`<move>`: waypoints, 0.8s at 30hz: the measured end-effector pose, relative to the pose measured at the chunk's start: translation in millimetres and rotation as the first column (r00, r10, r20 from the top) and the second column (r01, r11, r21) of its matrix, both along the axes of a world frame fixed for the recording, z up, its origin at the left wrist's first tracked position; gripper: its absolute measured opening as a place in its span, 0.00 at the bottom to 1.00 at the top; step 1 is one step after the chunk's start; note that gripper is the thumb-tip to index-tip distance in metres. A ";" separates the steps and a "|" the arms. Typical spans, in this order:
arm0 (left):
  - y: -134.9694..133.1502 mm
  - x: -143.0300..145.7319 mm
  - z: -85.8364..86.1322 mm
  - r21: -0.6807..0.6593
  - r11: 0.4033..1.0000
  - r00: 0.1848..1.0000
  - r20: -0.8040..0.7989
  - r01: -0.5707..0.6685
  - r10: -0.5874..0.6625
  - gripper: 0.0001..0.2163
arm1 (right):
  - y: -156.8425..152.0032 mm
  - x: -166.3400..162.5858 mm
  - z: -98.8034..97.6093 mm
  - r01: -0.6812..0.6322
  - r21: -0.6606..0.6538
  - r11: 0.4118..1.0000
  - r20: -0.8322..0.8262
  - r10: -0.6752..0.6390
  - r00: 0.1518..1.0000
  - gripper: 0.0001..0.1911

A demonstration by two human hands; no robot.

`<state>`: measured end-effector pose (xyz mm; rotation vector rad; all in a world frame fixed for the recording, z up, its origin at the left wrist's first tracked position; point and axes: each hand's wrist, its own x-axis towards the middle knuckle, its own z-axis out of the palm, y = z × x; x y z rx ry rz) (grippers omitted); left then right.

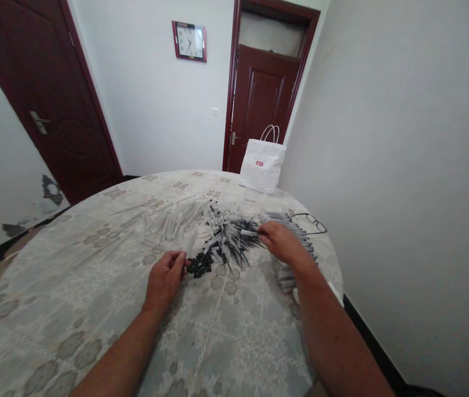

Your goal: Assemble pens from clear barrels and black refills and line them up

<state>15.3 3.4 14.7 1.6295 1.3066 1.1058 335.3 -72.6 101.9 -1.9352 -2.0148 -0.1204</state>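
Observation:
My left hand (167, 277) is closed, thumb against fingers, on a translucent pen barrel (190, 241) that points up and away. Just right of its fingertips lies a heap of small black pen parts (200, 265). My right hand (279, 240) is closed at the right edge of a tangled pile of dark-tipped pen refills (234, 242). A pale, slim piece reaches toward its fingertips, but whether they grip it or a refill cannot be made out. Loose translucent barrels (174, 219) lie spread behind my left hand. Small clear caps (226, 213) lie behind the refills.
A row of grey pens (276, 216) lies beyond my right hand, with black-framed glasses (314, 221) beside it. More pens (286, 277) are stacked under my right forearm. A white paper bag (262, 165) stands at the far edge of the round, patterned tablecloth (217, 342).

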 end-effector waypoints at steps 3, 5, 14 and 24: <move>0.6 0.0 -0.3 0.016 1.000 0.998 -0.057 0.000 0.001 0.18 | -0.3 43.6 -0.3 0.195 -0.002 0.981 0.117 -0.194 0.974 0.11; 1.5 0.1 -0.6 0.017 1.000 0.998 -0.065 -0.004 0.005 0.17 | 0.8 66.5 -4.9 0.304 -0.017 0.953 0.183 -0.296 0.937 0.13; 3.4 -0.4 -2.5 0.002 1.000 0.998 -0.068 -0.016 0.016 0.16 | 3.2 93.6 -32.7 0.477 -0.018 0.879 0.291 -0.452 0.843 0.15; 2.8 1.2 -3.4 0.023 0.999 0.999 -0.017 -0.037 0.038 0.16 | 0.7 79.0 -39.7 0.455 0.072 0.887 0.209 -0.460 0.863 0.16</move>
